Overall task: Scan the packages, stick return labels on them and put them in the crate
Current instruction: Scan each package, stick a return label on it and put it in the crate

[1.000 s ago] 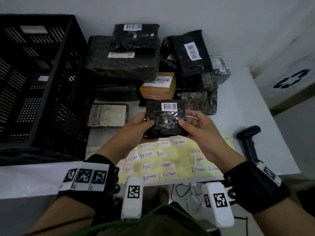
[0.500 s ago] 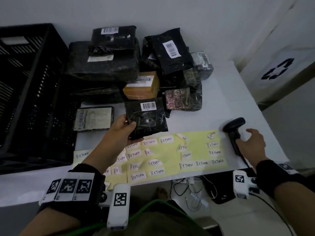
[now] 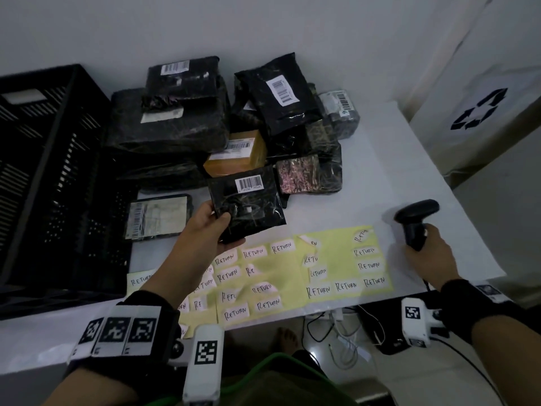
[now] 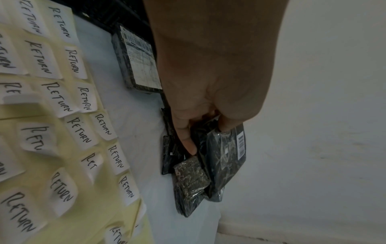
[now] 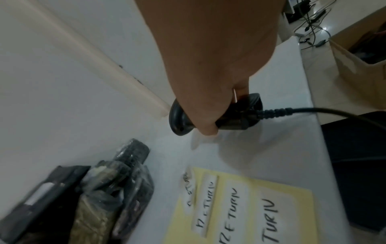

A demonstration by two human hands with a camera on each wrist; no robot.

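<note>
Above the white table, the left hand is pinching a flat, square packet in crinkled glossy black plastic, barcode sticker facing up, thumb on top and fingers beneath. At the table's right, the right hand is wrapping its fingers round a black corded pistol-shaped scanner. Between them, white handwritten "RETURN" stickers on pale yellow backing sheets are lying flat. Behind, more wrapped parcels are crowding beside the slatted black plastic crate.
</note>
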